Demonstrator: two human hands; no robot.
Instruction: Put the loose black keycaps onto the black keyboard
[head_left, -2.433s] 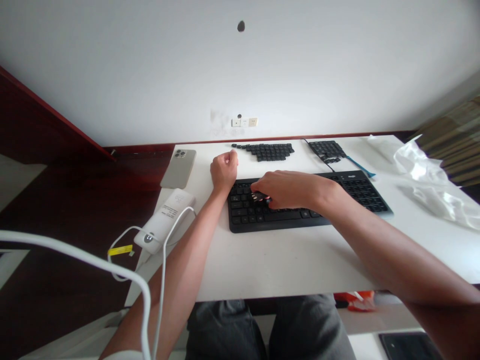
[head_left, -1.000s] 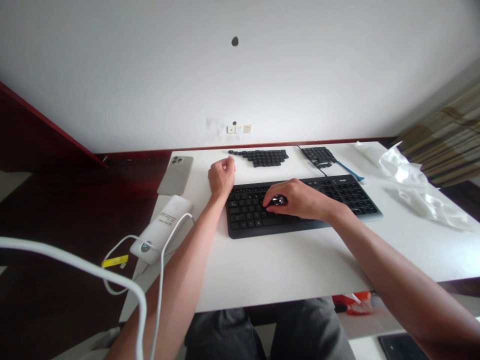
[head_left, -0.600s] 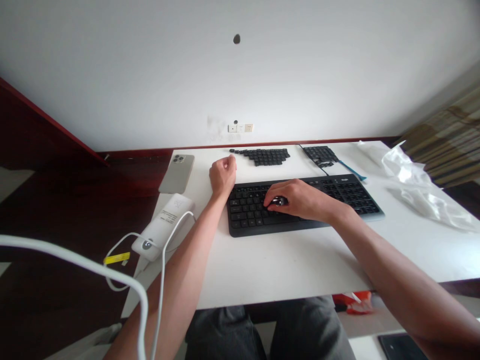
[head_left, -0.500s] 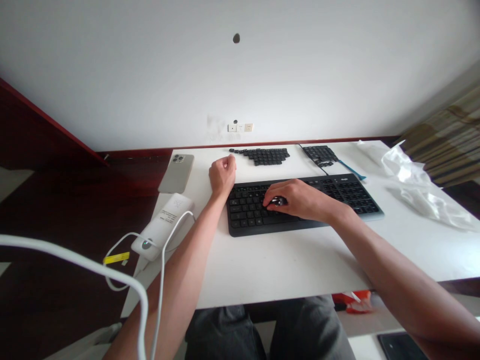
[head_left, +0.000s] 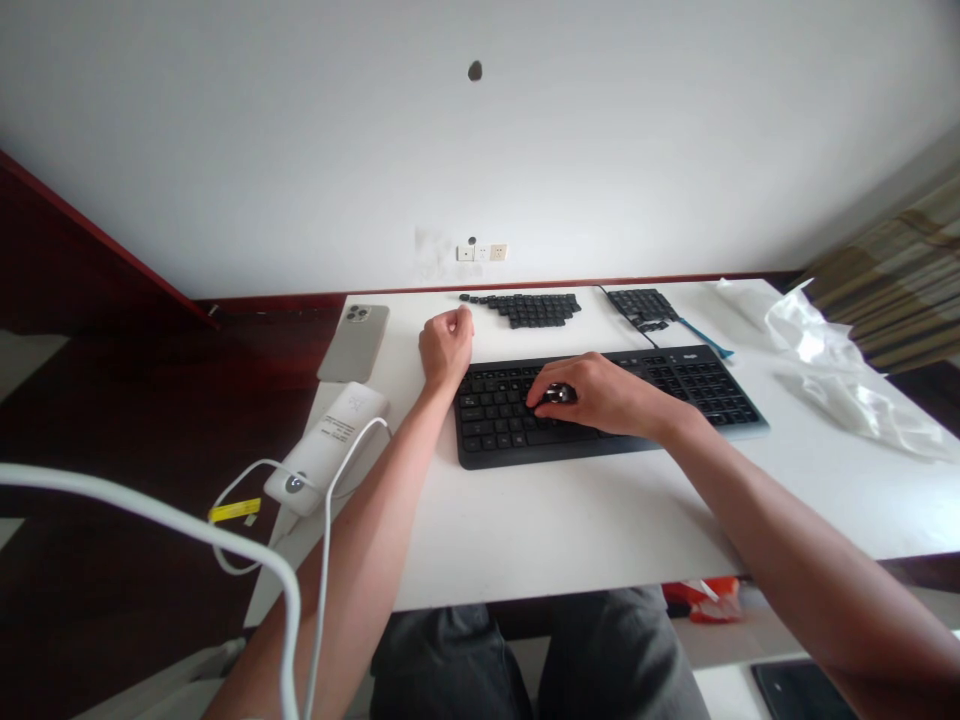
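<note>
A black keyboard [head_left: 487, 457] lies on the white table, slightly tilted to my view. My right hand [head_left: 581, 392] is over its left-middle keys, fingers curled round a small shiny metal tool [head_left: 557, 393] whose kind I cannot make out. The fingertips are down at the keys. My left hand [head_left: 447, 347] is a closed fist by the keyboard's upper left corner; anything inside it is hidden. Just beyond, black keycaps [head_left: 540, 310] stand in rows. A second group of keycaps [head_left: 641, 304] lies farther right, beside a blue strip-like tool [head_left: 705, 338].
At the left edge of the table [head_left: 540, 540] are a phone [head_left: 354, 345] and a white power bank [head_left: 330, 445] with a white cable [head_left: 324, 560] passing over my left forearm. Crumpled clear plastic bags [head_left: 814, 340] lie at the right. The keyboard's cord [head_left: 630, 318] runs toward the wall.
The right fingers have shifted slightly, with more of the metal tool showing between them. My left fist stays in place. The view has moved a little.
</note>
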